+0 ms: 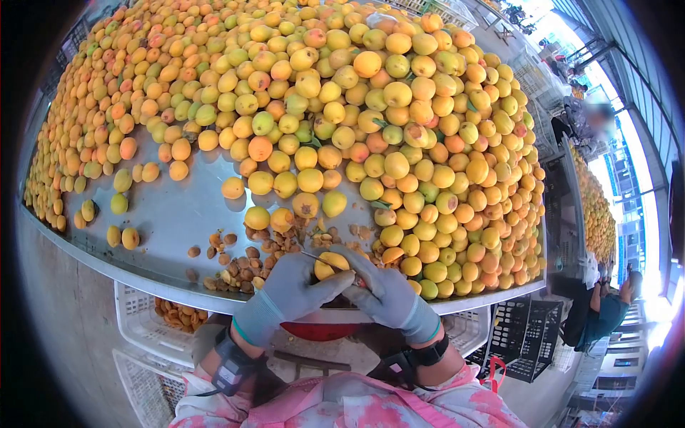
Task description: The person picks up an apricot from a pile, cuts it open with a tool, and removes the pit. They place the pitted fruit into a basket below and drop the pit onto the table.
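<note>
Both of my hands wear grey gloves and meet over the near edge of the metal table. My left hand (289, 289) is closed around a yellow apricot (332, 262), which shows a split along it. Against the fruit, my right hand (389, 291) grips a small knife (311, 255); its thin blade reaches across the apricot toward my left fingers. Most of the handle is hidden in the right palm, with a reddish bit showing. Brown apricot pits (250, 265) lie scattered just beyond my left hand. Whole apricots (435, 250) are piled close to my right hand.
A large heap of apricots (285, 85) covers much of the metal table (178, 207). Below its edge stand a white crate (146, 324) with apricot halves (182, 314) inside and a black crate (524, 335). Other people (606, 314) are at another fruit-laden table on the right.
</note>
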A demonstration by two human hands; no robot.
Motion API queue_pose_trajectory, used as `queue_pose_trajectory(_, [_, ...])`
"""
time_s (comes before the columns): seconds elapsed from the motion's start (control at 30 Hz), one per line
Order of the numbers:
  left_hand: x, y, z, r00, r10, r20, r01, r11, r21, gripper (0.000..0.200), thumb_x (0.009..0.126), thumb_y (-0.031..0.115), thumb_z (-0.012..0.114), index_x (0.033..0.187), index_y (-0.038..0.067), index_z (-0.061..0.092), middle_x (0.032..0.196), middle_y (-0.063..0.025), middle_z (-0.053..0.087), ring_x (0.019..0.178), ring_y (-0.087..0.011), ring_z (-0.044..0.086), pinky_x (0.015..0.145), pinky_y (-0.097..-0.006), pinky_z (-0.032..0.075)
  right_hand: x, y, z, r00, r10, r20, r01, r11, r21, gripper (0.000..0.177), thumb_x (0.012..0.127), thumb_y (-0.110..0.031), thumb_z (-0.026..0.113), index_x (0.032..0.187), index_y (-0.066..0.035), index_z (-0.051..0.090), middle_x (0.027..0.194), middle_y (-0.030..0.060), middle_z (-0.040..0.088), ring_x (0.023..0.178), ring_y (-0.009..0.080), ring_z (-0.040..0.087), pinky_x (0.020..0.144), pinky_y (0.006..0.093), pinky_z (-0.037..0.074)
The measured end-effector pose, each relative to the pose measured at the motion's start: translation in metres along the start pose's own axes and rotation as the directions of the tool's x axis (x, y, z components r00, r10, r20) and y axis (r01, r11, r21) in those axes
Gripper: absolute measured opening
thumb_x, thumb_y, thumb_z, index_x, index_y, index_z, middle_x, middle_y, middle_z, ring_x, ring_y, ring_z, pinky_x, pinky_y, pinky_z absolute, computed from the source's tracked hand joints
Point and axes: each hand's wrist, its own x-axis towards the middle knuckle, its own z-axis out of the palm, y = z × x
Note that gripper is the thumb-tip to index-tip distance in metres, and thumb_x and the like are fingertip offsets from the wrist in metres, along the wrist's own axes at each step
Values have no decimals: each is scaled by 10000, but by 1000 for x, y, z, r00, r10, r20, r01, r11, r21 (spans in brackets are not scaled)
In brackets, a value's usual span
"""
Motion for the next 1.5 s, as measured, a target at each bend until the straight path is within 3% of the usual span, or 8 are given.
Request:
queue_pose_trajectory(0.23, [-1, 15, -10, 996, 30, 89, -42, 990, 133, 312, 846, 349, 668, 930, 48, 665, 662, -84, 636, 633, -185, 618, 597, -361, 468, 1, 1, -7, 999, 38, 7, -38, 997, -69, 567, 902, -238, 578, 1417, -119, 371, 928, 215, 646, 832, 390, 644, 709, 438, 500])
queue_pose_trajectory(0.33, [-2, -3, -2, 982, 68, 174, -137, 893, 428, 296, 839, 304, 682, 967, 41, 637, 781, -110, 649, 689, -192, 623, 621, -364, 473, 1, 9, -17, 979, 171, -107, -138, 955, 262, 520, 949, -332, 543, 1367, -46, 422, 977, 159, 651, 855, 274, 633, 772, 343, 478])
queue_pose_trajectory(0.43, [1, -5, 2, 949, 310, -58, -292, 932, 215, 275, 837, 234, 690, 1004, 45, 580, 865, -78, 622, 712, -166, 594, 607, -321, 470, -1, -2, -28, 943, 332, -17, -287, 839, 463, 534, 950, -325, 545, 1362, -9, 418, 981, 137, 656, 858, 228, 624, 791, 321, 477])
queue_pose_trajectory(0.6, [-1, 19, 0, 993, -120, -1, 105, 880, -463, 209, 882, 150, 644, 1030, 92, 508, 859, 13, 522, 718, -42, 472, 580, -198, 408, -11, 4, -28, 956, 265, -123, -205, 908, 366, 524, 953, -303, 548, 1364, -5, 418, 942, 111, 644, 848, 173, 614, 777, 288, 474])
queue_pose_trajectory(0.83, [1, 6, 2, 995, -29, 94, 58, 944, -324, 214, 920, 166, 614, 1091, 84, 515, 935, -12, 553, 759, -57, 503, 644, -204, 444, -80, -23, -52, 799, 597, 77, -510, 602, 614, 505, 931, -209, 559, 1362, 15, 422, 986, 82, 626, 895, 153, 601, 806, 257, 460])
queue_pose_trajectory(0.97, [-1, 2, 9, 999, 38, 32, -30, 974, -223, 327, 910, 183, 637, 1187, 69, 508, 1122, -67, 560, 971, -143, 531, 847, -266, 457, -151, -31, -62, 768, 596, -235, -477, 776, 412, 452, 925, -174, 551, 1338, -10, 469, 809, -10, 577, 662, 36, 505, 573, 177, 407])
queue_pose_trajectory(1.2, [-7, 3, 21, 999, 42, 20, -42, 999, 4, 370, 894, 147, 654, 1218, 73, 491, 1202, -83, 529, 1033, -175, 540, 864, -291, 472, -231, -32, -69, 426, 875, -230, -701, 480, 527, 407, 916, -139, 540, 1309, -36, 505, 676, -38, 520, 522, 34, 472, 471, 198, 390])
queue_pose_trajectory(1.5, [0, 9, 21, 980, 152, 131, -88, 912, -401, 547, 907, 174, 638, 1393, 83, 405, 1192, -94, 613, 928, -141, 628, 758, -237, 496, -185, -18, -87, 579, 726, -370, -710, 673, 210, 389, 850, -108, 597, 1222, -3, 556, 717, 25, 566, 527, 73, 475, 495, 252, 411])
